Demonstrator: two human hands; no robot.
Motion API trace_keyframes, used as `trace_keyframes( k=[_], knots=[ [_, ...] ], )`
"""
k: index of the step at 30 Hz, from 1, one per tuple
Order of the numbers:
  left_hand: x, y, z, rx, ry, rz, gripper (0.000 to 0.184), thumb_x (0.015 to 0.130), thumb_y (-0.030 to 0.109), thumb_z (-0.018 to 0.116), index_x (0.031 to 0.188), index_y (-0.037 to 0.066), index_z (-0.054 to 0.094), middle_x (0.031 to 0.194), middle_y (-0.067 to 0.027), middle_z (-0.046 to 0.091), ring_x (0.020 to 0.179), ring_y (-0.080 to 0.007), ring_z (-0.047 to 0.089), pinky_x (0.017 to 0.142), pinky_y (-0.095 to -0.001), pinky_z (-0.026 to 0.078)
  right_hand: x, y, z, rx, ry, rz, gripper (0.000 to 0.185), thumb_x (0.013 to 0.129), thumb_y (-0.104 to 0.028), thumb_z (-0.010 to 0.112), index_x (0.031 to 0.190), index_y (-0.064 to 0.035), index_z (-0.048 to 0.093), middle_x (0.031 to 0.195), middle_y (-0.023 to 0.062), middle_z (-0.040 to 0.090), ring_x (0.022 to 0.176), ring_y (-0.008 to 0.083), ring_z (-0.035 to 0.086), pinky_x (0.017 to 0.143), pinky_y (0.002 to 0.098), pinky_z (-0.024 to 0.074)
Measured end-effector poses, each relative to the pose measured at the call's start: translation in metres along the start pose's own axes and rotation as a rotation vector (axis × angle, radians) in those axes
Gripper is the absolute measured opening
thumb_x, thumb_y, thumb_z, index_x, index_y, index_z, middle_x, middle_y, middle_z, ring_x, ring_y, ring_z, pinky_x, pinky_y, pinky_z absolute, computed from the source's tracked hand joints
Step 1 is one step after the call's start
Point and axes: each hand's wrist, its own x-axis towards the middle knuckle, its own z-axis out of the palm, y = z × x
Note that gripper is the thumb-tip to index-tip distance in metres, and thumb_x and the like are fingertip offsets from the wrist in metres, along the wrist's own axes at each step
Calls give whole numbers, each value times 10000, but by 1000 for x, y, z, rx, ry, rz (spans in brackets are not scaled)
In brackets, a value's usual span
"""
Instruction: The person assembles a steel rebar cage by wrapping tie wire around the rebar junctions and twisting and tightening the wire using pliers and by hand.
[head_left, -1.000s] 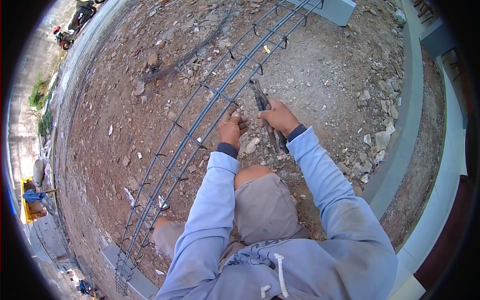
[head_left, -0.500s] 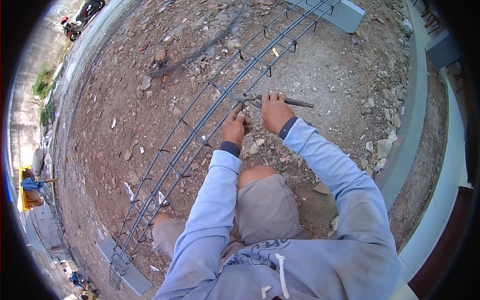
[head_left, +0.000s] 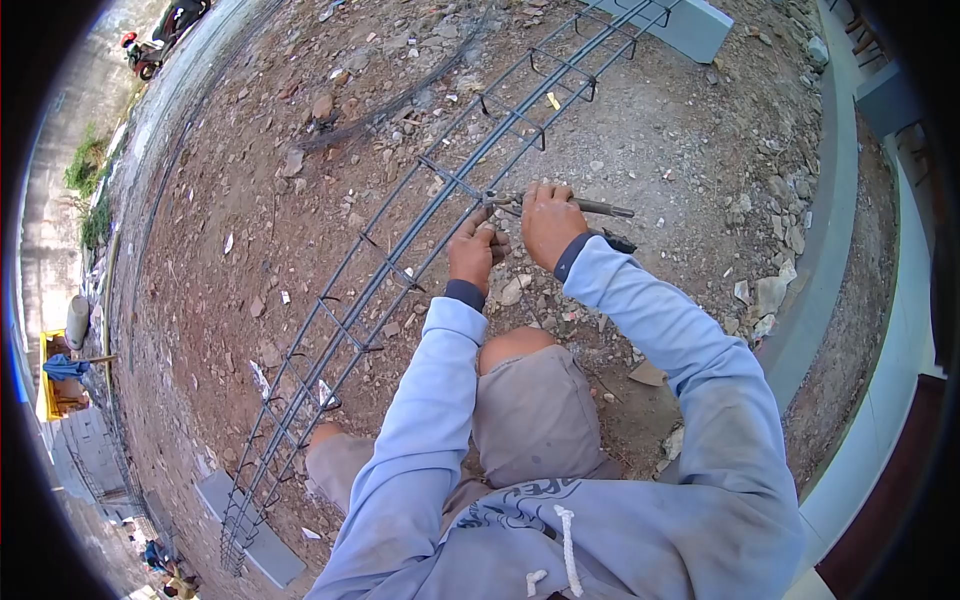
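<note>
Head view shows us the rebar cage (head_left: pixel 452 182) just ahead of our hands, its long axis slanting from lower left to upper right. Pincers (head_left: pixel 606 208) lie crosswise to it, head at the near rod, handle pointing right. Our right hand (head_left: pixel 550 228) is wrapped round them; our left hand (head_left: pixel 472 252), nearer the cage, curls beside that rod, its grip unclear to us.
</note>
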Motion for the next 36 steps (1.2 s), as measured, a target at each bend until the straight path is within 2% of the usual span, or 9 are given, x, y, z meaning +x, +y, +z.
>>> trace_keyframes(
  k=[6, 9, 10, 14, 21, 25, 26, 30, 36],
  knots=[
    [-1, -9, -6, 14, -18, 38, 365, 930, 234, 487, 1258, 78, 508, 835, -59, 648, 745, -158, 626, 662, -301, 520, 13, 16, -4, 305, -200, -148, 302, 815, -171, 511, 982, 75, 563, 815, 231, 654, 734, 342, 654, 688, 420, 518],
    [-6, -12, 0, -101, -24, -41, 474, 927, 408, 493, 1252, 62, 500, 1006, -102, 623, 935, -209, 590, 764, -366, 500, 38, 31, -3, 455, -669, -328, 263, 828, -166, 550, 914, 80, 586, 768, 223, 662, 641, 303, 658, 581, 397, 518],
    [-5, -15, 3, -150, -77, -52, 519, 919, 446, 489, 1254, 51, 490, 1057, -120, 601, 972, -227, 572, 793, -387, 490, 30, 36, -2, 1006, -879, 99, 256, 844, -180, 579, 999, 24, 587, 805, 164, 676, 636, 239, 673, 462, 350, 485],
    [3, -19, 11, -326, -315, -70, 633, 901, 533, 472, 1246, 3, 458, 1180, -175, 543, 1053, -290, 535, 877, -454, 459, -1, 37, 27, 1845, -1002, 203, 181, 884, -162, 554, 1005, -27, 551, 792, 131, 669, 588, 219, 665, 356, 253, 441],
    [21, -19, 22, -532, -364, -97, 365, 889, 302, 495, 1062, -19, 513, 1068, -232, 598, 983, -344, 585, 846, -464, 490, -1, 37, 23, 1463, -782, 286, 310, 882, -236, 588, 1112, -37, 527, 855, 150, 664, 644, 223, 671, 396, 290, 467],
    [16, -17, 41, -588, -175, -51, 216, 872, 209, 485, 917, 5, 543, 831, -155, 639, 766, -280, 622, 686, -379, 519, -55, 44, 38, 1180, 61, 385, 562, 809, -310, 669, 1222, 24, 483, 926, 189, 638, 819, 280, 647, 683, 396, 525],
    [16, -18, 43, -569, -145, -55, 209, 872, 202, 487, 915, 5, 543, 816, -152, 638, 754, -277, 622, 676, -377, 520, -72, 42, 31, 1162, 44, 350, 677, 766, -327, 705, 1263, 44, 433, 1057, 218, 595, 976, 330, 596, 832, 446, 468],
    [16, -17, 51, -577, -80, -95, 161, 878, 176, 494, 899, 18, 521, 785, -131, 614, 765, -284, 628, 723, -448, 531, -109, 11, 12, 502, 100, 176, 796, 721, -307, 712, 1337, 42, 348, 1232, 225, 474, 1159, 357, 468, 965, 470, 353],
    [18, -18, 54, -544, -105, -61, 192, 911, 229, 505, 893, 38, 517, 802, -112, 607, 792, -283, 631, 739, -467, 531, -92, 14, 24, 300, 59, 243, 610, 711, -128, 628, 1263, 23, 414, 1096, 200, 541, 1006, 322, 550, 798, 443, 423]
  ],
)
